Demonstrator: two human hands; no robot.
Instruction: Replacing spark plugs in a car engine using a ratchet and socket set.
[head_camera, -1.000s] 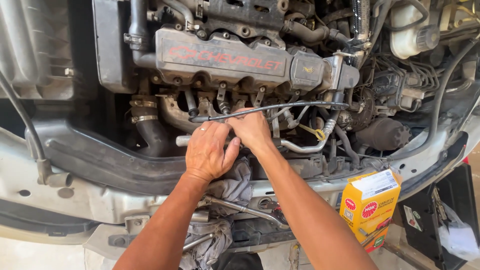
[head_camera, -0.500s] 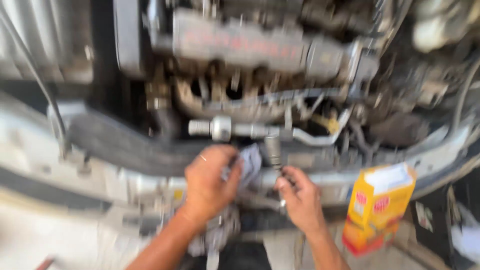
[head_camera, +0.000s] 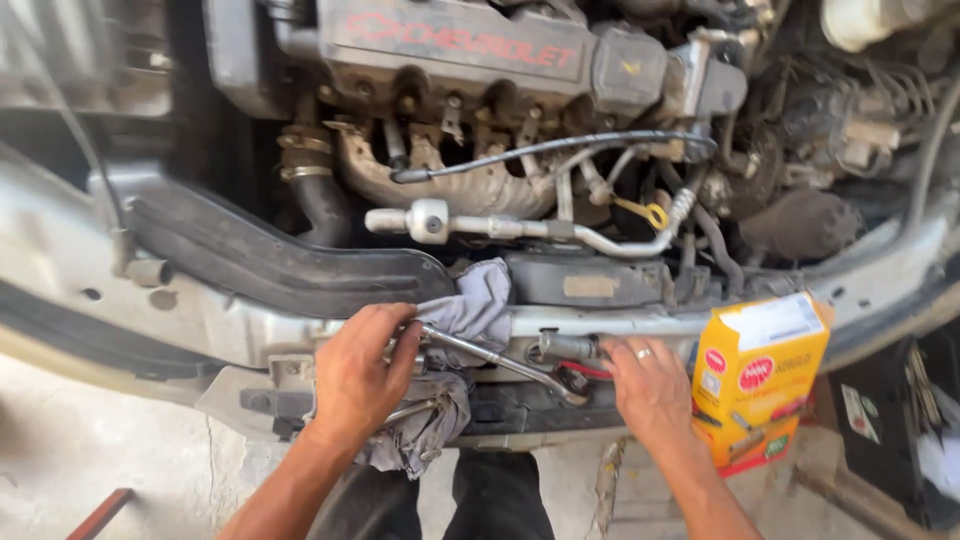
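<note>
Both hands have dropped from the engine: left hand (head_camera: 358, 375) grips a ratchet handle (head_camera: 490, 355) on the rag (head_camera: 470, 310); right hand (head_camera: 648, 390), at 3 o'clock, rests loosely open near its socket end.

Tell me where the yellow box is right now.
In the head view the yellow box stands at lower right on the car's front rail, just right of the right hand.

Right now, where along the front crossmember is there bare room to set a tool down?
Bare metal shows on the silver front crossmember, between the black plastic duct and the left hand. The middle is crowded: grey rag, chrome ratchet bar, right hand. The yellow cardboard box blocks the right end.
</note>
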